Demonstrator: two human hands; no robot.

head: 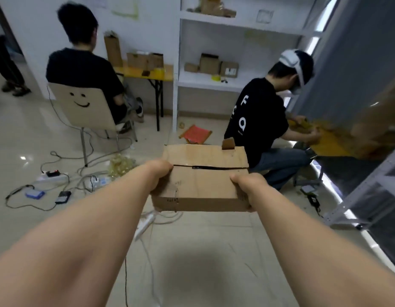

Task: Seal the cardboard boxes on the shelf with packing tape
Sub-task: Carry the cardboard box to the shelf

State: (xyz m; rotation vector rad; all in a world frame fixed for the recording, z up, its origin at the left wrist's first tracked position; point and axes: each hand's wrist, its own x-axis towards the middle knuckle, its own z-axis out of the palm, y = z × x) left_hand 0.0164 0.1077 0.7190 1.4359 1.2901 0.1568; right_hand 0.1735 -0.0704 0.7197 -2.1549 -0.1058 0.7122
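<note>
Floor (192, 251) below hand-held box (203, 180)

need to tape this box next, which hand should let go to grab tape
Probably the right hand: it grips the cardboard box at its near corner, while the left hand sits by the open seam and can steady it.

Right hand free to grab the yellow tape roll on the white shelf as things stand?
Probably not. The right hand and left hand both grip the cardboard box, and the tape roll sits far across the room on the shelf.
</note>
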